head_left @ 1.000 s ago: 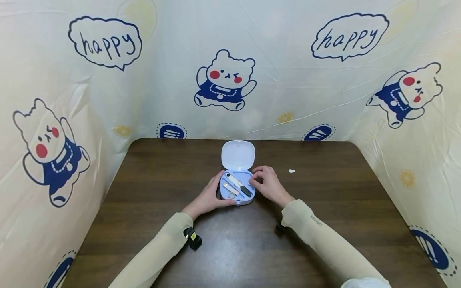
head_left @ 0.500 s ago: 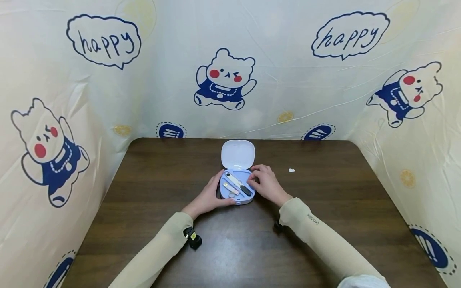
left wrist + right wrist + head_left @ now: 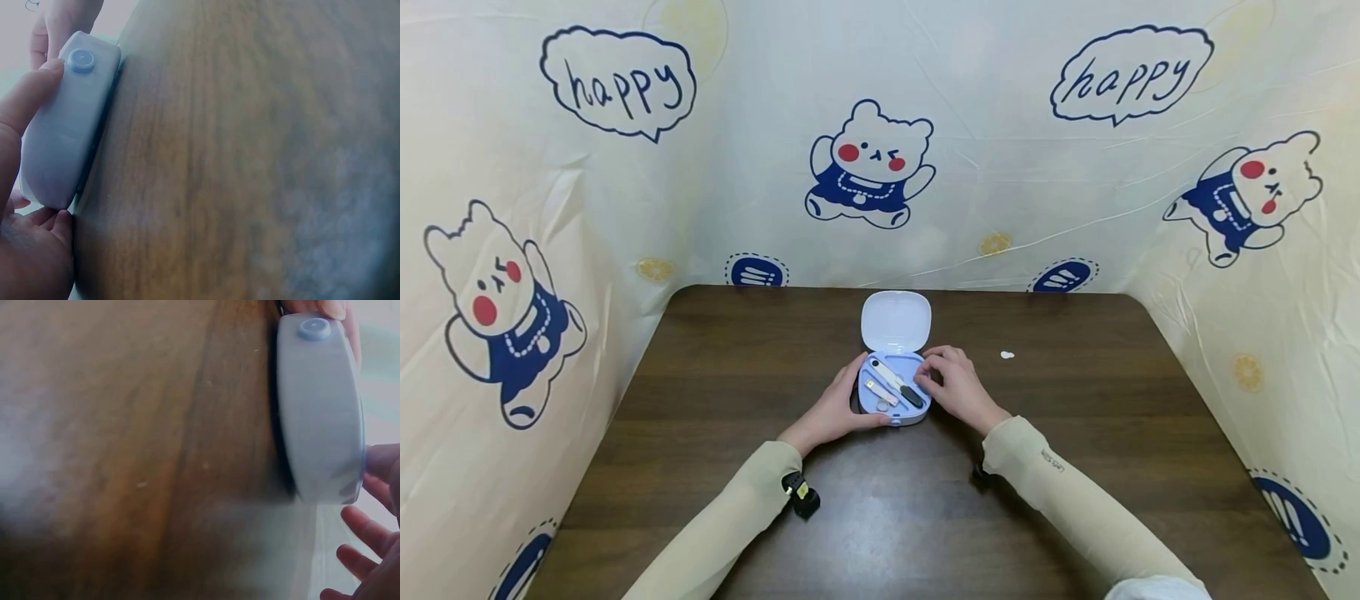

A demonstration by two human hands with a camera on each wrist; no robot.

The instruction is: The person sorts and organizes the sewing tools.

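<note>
A small light-blue case (image 3: pixel 927 406) stands on the table, its translucent lid (image 3: pixel 896 322) raised at the back. My left hand (image 3: pixel 831 414) grips it from the left, thumb along the front and fingers round the side. Inside lie a slim white tool with a black end (image 3: pixel 912 397), a short pale stick with a USB-like tip (image 3: pixel 881 392) and a small round ring (image 3: pixel 882 407). My right hand (image 3: pixel 956 385) has thumb and forefinger bent together over the right compartment; whether they pinch anything is hidden. In the left wrist view a round button (image 3: pixel 82 60) shows on the case front.
A small white piece (image 3: pixel 1007 356) lies on the brown wooden table (image 3: pixel 737 350) right of the case. A printed cloth (image 3: pixel 977 108) hangs behind the table and along both sides. Black wrist devices are worn on both sleeves, the left one (image 3: pixel 806 502) plainer to see.
My right hand has shifted slightly left, its fingertips going from the case's right edge to over the right compartment. My left hand and the case stay in place.
</note>
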